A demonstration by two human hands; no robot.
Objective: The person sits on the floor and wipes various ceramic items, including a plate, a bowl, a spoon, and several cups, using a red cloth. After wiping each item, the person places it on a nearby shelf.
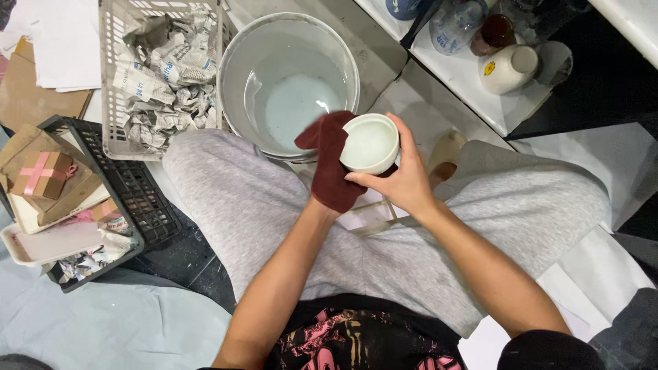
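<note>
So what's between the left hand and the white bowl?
In the head view, a dark red cloth covers the left hand, pressed against the white bowl held by the right hand.

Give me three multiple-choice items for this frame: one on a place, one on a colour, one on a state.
1. Where is the white cup held?
A. Inside the black crate
B. Above the lap, just in front of the grey bucket
C. On the white shelf

2. What colour is the cloth over the left hand?
A. Dark maroon
B. Bright yellow
C. Pale blue

3. What state is the bucket in?
A. Tipped on its side
B. Covered by a lid
C. Upright and holding pale cloudy liquid

Answers: 1 B, the right hand grips the cup over the grey trousers, next to the bucket's rim. 2 A, the cloth reads deep red-brown against the cup. 3 C, the open bucket stands upright with liquid visible inside.
</note>
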